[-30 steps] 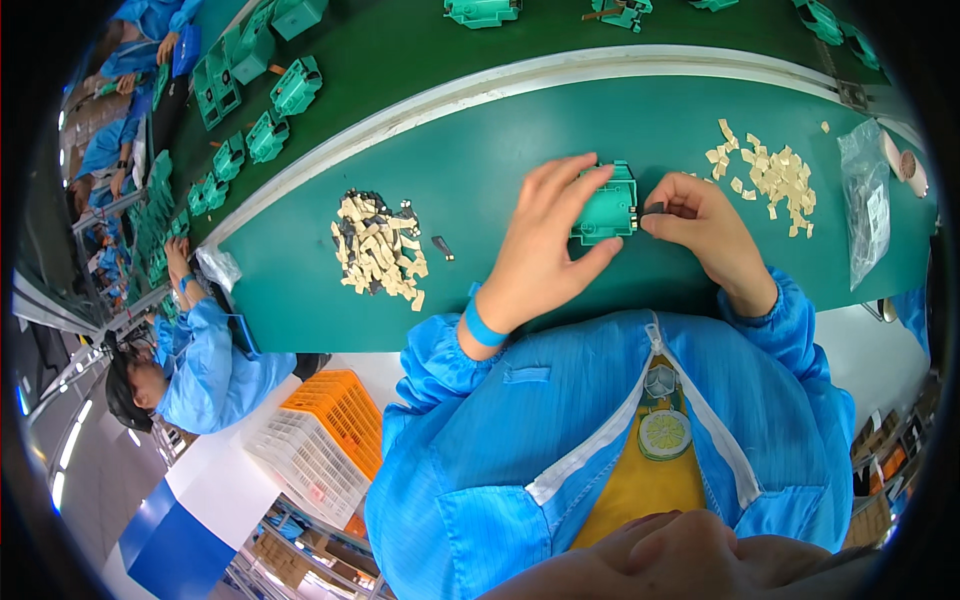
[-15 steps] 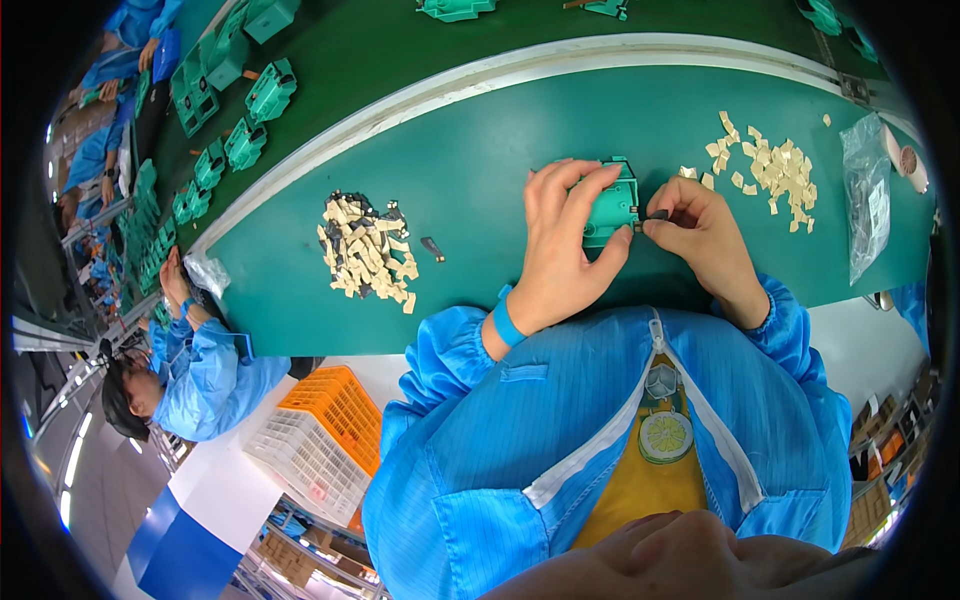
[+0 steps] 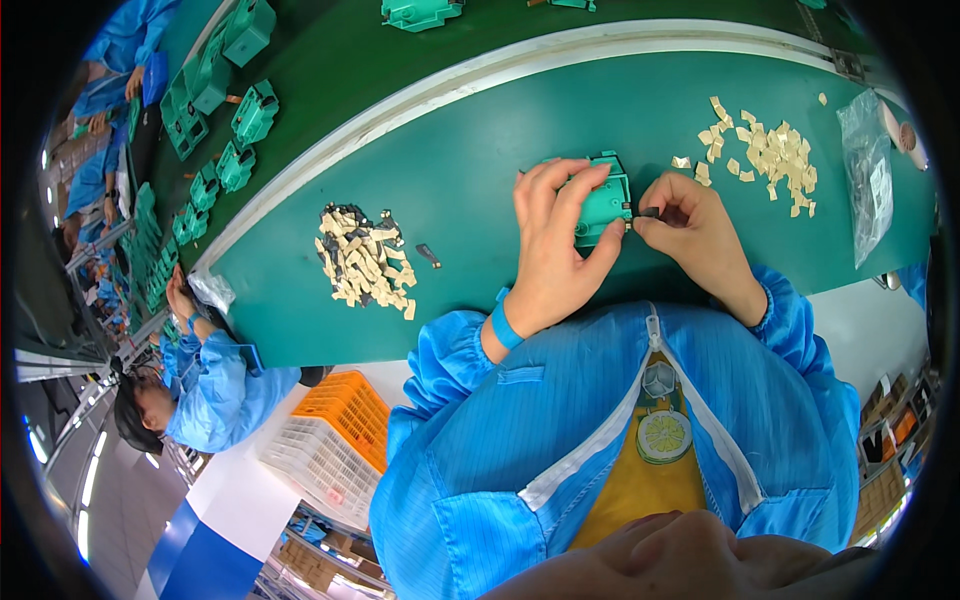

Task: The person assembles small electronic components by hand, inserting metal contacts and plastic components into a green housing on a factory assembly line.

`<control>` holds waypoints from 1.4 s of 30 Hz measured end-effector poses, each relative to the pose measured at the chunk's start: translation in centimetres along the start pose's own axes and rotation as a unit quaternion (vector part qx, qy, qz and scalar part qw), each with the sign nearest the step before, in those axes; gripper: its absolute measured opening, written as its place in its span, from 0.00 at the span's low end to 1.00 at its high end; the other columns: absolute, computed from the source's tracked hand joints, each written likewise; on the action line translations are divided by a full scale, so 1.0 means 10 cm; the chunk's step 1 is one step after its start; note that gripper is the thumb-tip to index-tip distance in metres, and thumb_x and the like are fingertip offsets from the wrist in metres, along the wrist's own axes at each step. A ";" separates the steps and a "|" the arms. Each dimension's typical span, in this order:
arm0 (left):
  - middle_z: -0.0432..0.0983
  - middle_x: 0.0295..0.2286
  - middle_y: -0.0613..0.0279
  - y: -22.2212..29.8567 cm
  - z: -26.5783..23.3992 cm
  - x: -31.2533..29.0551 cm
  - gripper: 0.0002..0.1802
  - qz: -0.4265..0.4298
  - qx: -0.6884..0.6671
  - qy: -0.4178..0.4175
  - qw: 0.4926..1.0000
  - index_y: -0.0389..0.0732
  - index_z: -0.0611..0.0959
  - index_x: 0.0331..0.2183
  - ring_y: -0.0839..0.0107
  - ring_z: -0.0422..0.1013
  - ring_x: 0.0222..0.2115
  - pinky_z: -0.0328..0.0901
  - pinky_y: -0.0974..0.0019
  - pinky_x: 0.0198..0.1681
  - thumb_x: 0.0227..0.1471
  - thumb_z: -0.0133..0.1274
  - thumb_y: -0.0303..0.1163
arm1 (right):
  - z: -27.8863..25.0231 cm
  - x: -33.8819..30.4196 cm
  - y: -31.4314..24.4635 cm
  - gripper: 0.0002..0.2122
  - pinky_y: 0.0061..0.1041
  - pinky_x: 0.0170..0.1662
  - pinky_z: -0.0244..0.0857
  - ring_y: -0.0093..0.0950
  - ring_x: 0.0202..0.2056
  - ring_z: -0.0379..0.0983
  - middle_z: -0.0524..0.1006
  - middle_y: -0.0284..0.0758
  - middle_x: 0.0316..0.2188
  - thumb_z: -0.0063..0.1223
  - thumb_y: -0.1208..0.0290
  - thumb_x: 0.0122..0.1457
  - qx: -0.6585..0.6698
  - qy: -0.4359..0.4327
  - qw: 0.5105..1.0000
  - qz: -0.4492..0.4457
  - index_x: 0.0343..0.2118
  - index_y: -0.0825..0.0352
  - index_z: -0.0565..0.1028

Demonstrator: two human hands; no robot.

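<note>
My left hand [image 3: 555,235] lies over a green plastic housing [image 3: 604,204], with fingers across its top and thumb along its near side. The housing rests on the green table close in front of me. At its right edge my right hand [image 3: 698,228] pinches a small black strip [image 3: 649,212] between thumb and forefinger. The strip's end meets the housing's side; whether it is attached there I cannot tell. To the left is a pile of black strips with cream backing pieces [image 3: 362,255], and one loose black strip [image 3: 429,255] lies beside it.
Cream paper scraps [image 3: 780,155] are scattered at the right, near a clear plastic bag [image 3: 868,180]. Beyond a pale metal rail [image 3: 480,68], a conveyor carries more green housings [image 3: 255,112]. A co-worker in blue [image 3: 215,385] sits at the left, near orange and white crates [image 3: 345,410].
Housings on the conveyor have slid to the left. The view has tilted slightly. Both hands keep nearly the same hold on the green housing and the black strip.
</note>
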State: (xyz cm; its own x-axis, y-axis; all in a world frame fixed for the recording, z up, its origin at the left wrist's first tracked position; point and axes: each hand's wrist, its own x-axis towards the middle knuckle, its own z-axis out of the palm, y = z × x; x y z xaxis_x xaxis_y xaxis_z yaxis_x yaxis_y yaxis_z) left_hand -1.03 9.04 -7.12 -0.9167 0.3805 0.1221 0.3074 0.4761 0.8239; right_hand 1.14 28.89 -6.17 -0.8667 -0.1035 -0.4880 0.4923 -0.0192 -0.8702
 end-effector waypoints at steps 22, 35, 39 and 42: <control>0.65 0.55 0.53 0.01 -0.01 0.01 0.30 -0.011 0.000 -0.016 1.000 0.41 0.75 0.54 0.51 0.59 0.57 0.58 0.53 0.60 0.48 0.64 0.24 | -0.06 -0.04 -0.23 0.08 0.22 0.30 0.65 0.18 0.26 0.72 0.77 0.33 0.23 0.63 0.73 0.57 -0.144 0.040 0.988 0.048 0.30 0.72 0.76; 0.64 0.54 0.54 -0.02 -0.09 -0.04 0.40 -0.047 -0.101 -0.021 0.994 0.42 0.75 0.54 0.48 0.60 0.57 0.59 0.49 0.60 0.37 0.73 0.29 | -0.01 -0.08 -0.17 0.07 0.20 0.37 0.70 0.19 0.33 0.76 0.80 0.33 0.30 0.61 0.74 0.61 0.044 -0.014 0.999 -0.018 0.32 0.74 0.76; 0.66 0.56 0.52 -0.08 -0.13 -0.07 0.40 -0.031 -0.195 -0.041 0.980 0.40 0.72 0.56 0.50 0.59 0.62 0.56 0.51 0.65 0.41 0.70 0.27 | 0.00 -0.16 -0.30 0.07 0.19 0.37 0.70 0.17 0.33 0.76 0.79 0.31 0.29 0.62 0.75 0.61 0.034 -0.035 0.999 0.017 0.33 0.74 0.77; 0.65 0.58 0.52 -0.05 -0.21 -0.09 0.39 -0.013 -0.161 -0.068 0.985 0.39 0.70 0.58 0.54 0.56 0.65 0.53 0.53 0.67 0.45 0.67 0.24 | 0.04 -0.19 -0.33 0.07 0.18 0.36 0.69 0.16 0.32 0.75 0.79 0.31 0.29 0.61 0.75 0.60 0.005 -0.033 0.999 0.011 0.34 0.74 0.77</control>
State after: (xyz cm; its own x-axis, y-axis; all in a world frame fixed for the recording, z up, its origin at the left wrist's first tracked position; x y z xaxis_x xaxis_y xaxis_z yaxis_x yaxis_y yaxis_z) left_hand -0.85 6.79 -6.44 -0.8740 0.4840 0.0424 0.1684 0.2200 0.9609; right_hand 1.21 28.77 -2.37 -0.8487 -0.1695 -0.5011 0.5121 -0.0258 -0.8586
